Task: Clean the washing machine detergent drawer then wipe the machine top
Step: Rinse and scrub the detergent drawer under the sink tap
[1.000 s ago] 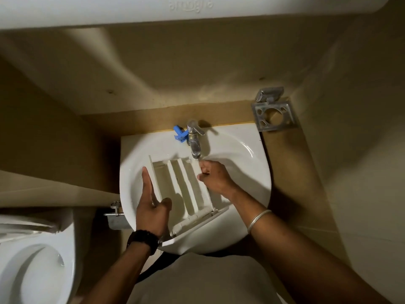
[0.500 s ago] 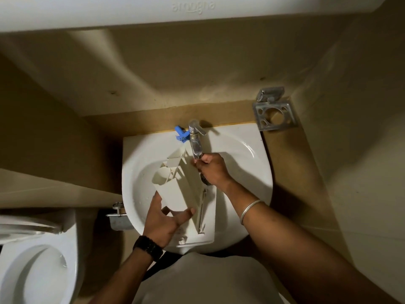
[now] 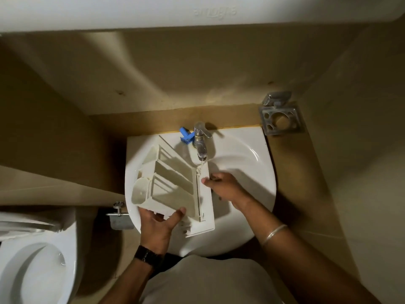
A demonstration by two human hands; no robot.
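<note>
We see dim beige walls, a white toilet at lower left, and a metal holder mounted at right.

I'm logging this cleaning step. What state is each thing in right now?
Detergent drawer: tilted over the basin, compartments showing.
Tap: running, a thin stream landing on the drawer's front panel.
Left hand: grips the drawer's near end.
Right hand: fingers touch the front panel's edge.
Sink: holds the drawer.
Toilet: lid up.
</note>
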